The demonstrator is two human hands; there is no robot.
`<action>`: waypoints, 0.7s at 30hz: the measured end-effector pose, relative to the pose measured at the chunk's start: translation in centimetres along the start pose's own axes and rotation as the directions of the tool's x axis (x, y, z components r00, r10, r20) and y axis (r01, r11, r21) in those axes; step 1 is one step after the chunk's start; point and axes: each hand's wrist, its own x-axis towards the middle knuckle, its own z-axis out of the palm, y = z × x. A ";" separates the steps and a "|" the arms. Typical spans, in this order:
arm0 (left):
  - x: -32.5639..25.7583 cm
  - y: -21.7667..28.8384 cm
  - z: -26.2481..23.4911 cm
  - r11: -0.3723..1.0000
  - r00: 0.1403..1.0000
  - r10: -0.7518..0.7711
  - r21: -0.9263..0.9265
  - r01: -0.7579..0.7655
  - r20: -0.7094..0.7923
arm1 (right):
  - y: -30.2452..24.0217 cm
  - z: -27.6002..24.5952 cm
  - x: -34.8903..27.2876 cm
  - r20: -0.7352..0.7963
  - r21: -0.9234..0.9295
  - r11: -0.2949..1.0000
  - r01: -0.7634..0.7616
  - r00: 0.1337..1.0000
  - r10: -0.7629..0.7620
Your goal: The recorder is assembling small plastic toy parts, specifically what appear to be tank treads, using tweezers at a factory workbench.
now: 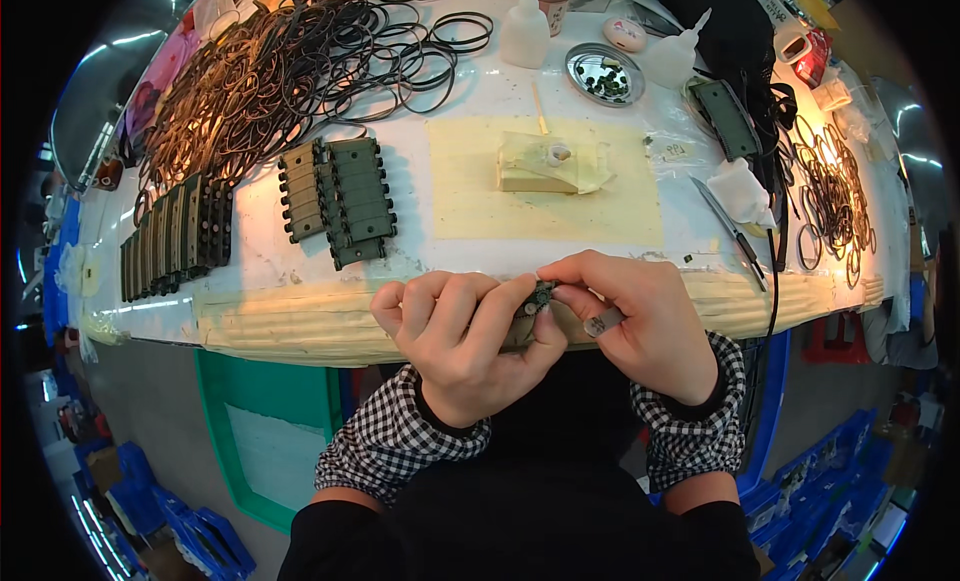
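Note:
Close to the table's front edge, my left hand grips a small dark green part, mostly hidden by the fingers. It resembles the ribbed green pieces on the table. My right hand pinches at the part's right end, thumb and index finger together; anything small between those fingertips is too hidden to name. A grey band wraps one right finger. Left of my hands lie two rows of dark green ribbed pieces with knobs along their sides, and more stand in a stack.
A tape-covered block rests on a yellowish sheet. Behind it are a squeeze bottle and a round metal dish with small green bits. A knife lies at right. Loops of dark bands pile at back left.

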 end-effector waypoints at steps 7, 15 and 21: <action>0.0 0.0 0.1 1.000 1.000 -0.007 0.029 0.007 0.008 | 0.0 0.1 0.0 -0.016 0.026 1.000 -0.016 1.000 0.016; 0.3 -0.6 -0.5 0.996 0.999 -0.024 0.081 0.026 -0.022 | -0.8 -0.3 -1.1 -0.437 0.180 0.982 0.065 0.899 0.020; 0.2 -1.0 -0.4 0.995 1.000 -0.014 0.098 0.017 -0.024 | -2.3 -0.1 -2.4 -0.313 0.113 0.990 -0.087 0.942 0.118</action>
